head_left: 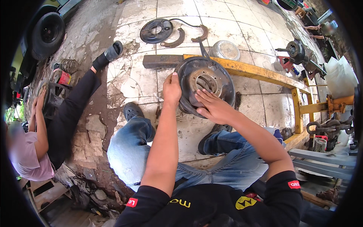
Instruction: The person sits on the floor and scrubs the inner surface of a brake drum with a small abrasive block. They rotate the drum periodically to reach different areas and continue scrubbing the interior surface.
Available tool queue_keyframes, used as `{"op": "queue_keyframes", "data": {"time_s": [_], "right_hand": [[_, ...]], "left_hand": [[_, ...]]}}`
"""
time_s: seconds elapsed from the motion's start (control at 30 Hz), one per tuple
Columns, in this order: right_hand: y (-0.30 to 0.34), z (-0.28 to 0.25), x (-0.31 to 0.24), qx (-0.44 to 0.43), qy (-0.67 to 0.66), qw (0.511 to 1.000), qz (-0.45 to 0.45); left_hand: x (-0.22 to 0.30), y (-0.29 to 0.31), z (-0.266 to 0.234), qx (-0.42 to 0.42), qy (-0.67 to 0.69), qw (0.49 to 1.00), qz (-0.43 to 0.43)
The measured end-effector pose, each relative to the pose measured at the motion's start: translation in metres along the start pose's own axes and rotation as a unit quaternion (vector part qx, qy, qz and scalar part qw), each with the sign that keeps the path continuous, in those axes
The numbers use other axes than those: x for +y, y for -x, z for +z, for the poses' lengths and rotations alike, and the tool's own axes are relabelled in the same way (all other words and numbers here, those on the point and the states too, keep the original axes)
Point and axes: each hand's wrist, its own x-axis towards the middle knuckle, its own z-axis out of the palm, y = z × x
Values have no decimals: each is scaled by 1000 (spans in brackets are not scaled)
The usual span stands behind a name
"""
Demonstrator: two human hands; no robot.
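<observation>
Nearest the camera, the seated person's bare forearms rise from black sleeves over blue-jeaned knees toward a round, rusty dark steel brake backing plate (206, 85) that stands tilted on edge on the cracked tiled floor (249, 26), leaning near a yellow-painted steel beam (247, 70). The left hand (172, 90) clamps the plate's left rim, fingers curled behind and thumb in front, steadying it. The right hand (212, 107) lies flat and spread on the lower face, fingertips reaching the central hub opening, pinching nothing. The work looks best done with the left hand holding the rim firmly so the plate cannot roll while the right works at the hub. Farther off lie a second dark round plate (155, 31), two curved brake shoes (189, 36) and a shiny metal bowl (225, 50); at far left another person sits beside a black tyre (48, 34).
</observation>
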Motion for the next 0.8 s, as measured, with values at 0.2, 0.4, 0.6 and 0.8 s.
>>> {"op": "queue_keyframes", "data": {"time_s": [0.2, 0.4, 0.6, 0.8], "right_hand": [[-38, 4, 10, 42, -51, 997, 26], [32, -3, 33, -33, 21, 997, 61], [31, 16, 17, 31, 13, 997, 65], [11, 16, 56, 54, -16, 980, 192]], "left_hand": [[0, 0, 1, -3, -1, 1000, 23], [1, 2, 2, 32, -25, 999, 31], [-2, -2, 2, 19, -17, 999, 32], [2, -2, -2, 2, -50, 998, 38]]}}
